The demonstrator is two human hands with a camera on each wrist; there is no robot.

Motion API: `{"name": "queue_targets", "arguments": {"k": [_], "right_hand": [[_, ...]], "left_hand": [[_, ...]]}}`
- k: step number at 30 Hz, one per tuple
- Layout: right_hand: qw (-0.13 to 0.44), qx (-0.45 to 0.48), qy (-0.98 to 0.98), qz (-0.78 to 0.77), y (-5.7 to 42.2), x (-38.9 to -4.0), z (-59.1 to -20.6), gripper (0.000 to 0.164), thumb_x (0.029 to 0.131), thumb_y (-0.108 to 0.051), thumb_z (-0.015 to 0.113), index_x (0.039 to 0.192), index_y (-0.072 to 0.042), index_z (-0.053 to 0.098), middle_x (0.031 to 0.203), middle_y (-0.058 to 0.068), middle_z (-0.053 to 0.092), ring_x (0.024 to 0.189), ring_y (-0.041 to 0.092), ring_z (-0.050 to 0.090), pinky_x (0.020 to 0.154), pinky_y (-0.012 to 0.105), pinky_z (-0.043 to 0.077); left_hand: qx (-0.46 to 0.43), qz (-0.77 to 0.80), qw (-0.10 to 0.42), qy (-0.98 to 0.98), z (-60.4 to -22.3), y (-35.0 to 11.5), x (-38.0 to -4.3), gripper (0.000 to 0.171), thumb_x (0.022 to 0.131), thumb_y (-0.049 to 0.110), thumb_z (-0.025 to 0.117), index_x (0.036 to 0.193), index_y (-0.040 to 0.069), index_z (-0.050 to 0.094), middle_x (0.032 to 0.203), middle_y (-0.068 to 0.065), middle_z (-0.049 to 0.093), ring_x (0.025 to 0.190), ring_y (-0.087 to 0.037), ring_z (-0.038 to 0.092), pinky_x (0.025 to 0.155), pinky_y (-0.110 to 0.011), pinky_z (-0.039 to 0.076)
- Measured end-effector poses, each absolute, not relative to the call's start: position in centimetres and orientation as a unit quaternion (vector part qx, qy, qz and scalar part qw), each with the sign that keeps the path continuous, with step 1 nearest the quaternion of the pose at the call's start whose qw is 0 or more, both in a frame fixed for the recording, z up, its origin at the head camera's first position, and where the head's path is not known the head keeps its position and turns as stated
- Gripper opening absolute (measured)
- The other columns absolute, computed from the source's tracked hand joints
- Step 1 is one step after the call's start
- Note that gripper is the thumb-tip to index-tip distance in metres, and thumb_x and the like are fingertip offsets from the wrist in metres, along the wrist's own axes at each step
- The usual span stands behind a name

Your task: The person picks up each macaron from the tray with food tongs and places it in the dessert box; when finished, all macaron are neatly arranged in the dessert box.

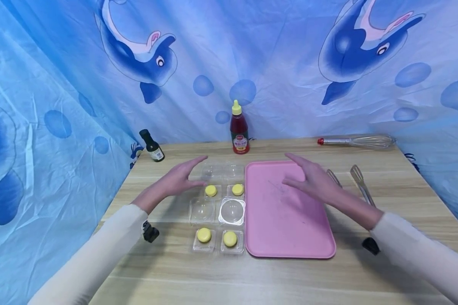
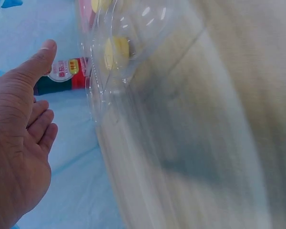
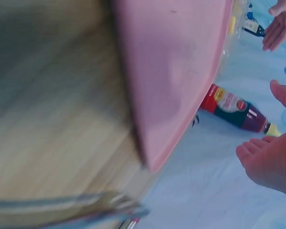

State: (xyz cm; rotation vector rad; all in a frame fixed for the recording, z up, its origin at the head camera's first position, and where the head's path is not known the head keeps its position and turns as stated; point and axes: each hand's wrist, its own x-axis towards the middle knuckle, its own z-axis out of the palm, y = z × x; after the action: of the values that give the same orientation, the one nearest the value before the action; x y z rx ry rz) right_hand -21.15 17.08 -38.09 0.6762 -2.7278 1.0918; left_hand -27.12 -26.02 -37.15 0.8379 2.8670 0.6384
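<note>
Pink, the tray lies under the right hand; left of it, yellow rounds sit near the left hand. Thumbs and fingers apart, seemingly pre-grasp; gripping calls for closing them.

The counter is streaked with pale tan wood grain. Between its left and right edges, plain pink is shown by the tray and bright yellow by the round pieces in colourless, see-through boxes. At the far edge, a dark red bottle is capped in yellow and labelled in green and red; at the far left corner, a blackish bottle is labelled in white. Near the far right corner, a silver whisk is tipped with red. Behind, the blue curtain is printed with darker blue dolphins and bubbles.
</note>
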Motion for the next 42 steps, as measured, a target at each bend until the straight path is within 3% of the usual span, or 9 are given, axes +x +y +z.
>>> {"name": "queue_targets", "arguments": {"k": [9, 17, 26, 42], "right_hand": [[0.005, 0.276, -0.892, 0.359, 12.0, -25.8, -39.2, 0.078, 0.098, -0.019, 0.079, 0.162, 0.001, 0.039, 0.161, 0.025, 0.046, 0.148, 0.043, 0.044, 0.123, 0.057, 0.036], [-0.046, 0.274, -0.892, 0.357, 9.1, -28.5, -40.9, 0.075, 0.101, -0.018, 0.074, 0.162, 0.002, 0.036, 0.162, 0.023, 0.044, 0.148, 0.041, 0.044, 0.126, 0.052, 0.033], [-0.044, 0.252, -0.89, 0.377, 7.6, -29.9, -42.1, 0.068, 0.103, -0.011, 0.071, 0.161, 0.004, 0.038, 0.154, 0.025, 0.053, 0.143, 0.042, 0.05, 0.123, 0.052, 0.038], [-0.087, 0.214, -0.877, 0.422, 6.2, -30.8, -42.6, 0.076, 0.097, -0.012, 0.078, 0.162, -0.001, 0.038, 0.149, 0.023, 0.059, 0.136, 0.036, 0.059, 0.12, 0.047, 0.043]], "left_hand": [[0.29, 0.168, 0.068, 0.94, -37.6, -23.2, -30.2, 0.09, 0.096, 0.035, 0.082, 0.167, 0.01, 0.032, 0.166, -0.018, 0.041, 0.149, -0.041, 0.043, 0.125, -0.056, 0.033], [0.304, 0.118, 0.088, 0.941, -38.1, -21.1, -31.9, 0.086, 0.098, 0.034, 0.079, 0.165, 0.003, 0.034, 0.163, -0.021, 0.044, 0.147, -0.041, 0.045, 0.125, -0.053, 0.035], [0.293, 0.101, 0.114, 0.944, -38.4, -19.9, -32.0, 0.086, 0.099, 0.032, 0.076, 0.168, 0.008, 0.029, 0.169, -0.017, 0.036, 0.152, -0.039, 0.039, 0.127, -0.052, 0.029], [0.27, 0.069, 0.137, 0.951, -38.1, -18.7, -32.0, 0.086, 0.099, 0.034, 0.075, 0.167, 0.006, 0.029, 0.167, -0.016, 0.039, 0.152, -0.039, 0.039, 0.127, -0.053, 0.03]]}}
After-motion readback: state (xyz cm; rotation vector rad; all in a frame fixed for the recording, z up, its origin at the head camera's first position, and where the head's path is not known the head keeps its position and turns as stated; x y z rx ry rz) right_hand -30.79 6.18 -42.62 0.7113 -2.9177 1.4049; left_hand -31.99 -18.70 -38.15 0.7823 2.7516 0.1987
